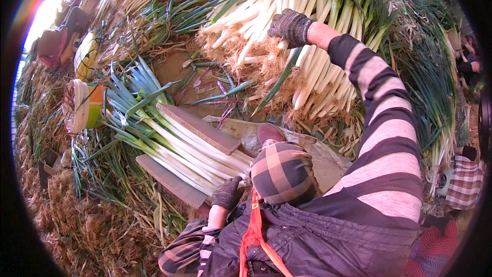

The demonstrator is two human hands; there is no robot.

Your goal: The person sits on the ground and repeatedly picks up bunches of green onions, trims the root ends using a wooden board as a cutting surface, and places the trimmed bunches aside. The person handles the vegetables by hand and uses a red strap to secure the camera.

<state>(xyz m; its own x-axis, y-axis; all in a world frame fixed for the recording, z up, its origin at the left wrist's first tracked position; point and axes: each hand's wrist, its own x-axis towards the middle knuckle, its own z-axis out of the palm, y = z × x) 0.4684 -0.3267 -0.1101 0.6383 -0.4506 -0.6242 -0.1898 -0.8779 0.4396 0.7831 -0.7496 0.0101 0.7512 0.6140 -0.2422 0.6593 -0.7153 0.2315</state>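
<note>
My right hand (290,27), in a dark knitted glove, reaches out over a large heap of leek-like green onions (323,73) with brown roots. Its fingers curl down at the root ends; whether they grip a stalk is hidden. Peeled white onions (192,142) lie side by side between two upright wooden boards (200,127), green leaves pointing left. Beside their white ends, close to my knee, is my gloved left hand (228,193). Whether it holds anything is unclear. My knee (284,171), in checked cloth, covers part of those ends.
A plastic bucket (82,105) stands left of the leaf tips, a yellow bundle (86,55) behind it. Root and leaf scraps (77,219) cover the ground at left. More unpeeled onions (426,80) are piled at right. A person's checked sleeve (465,182) shows at the right rim.
</note>
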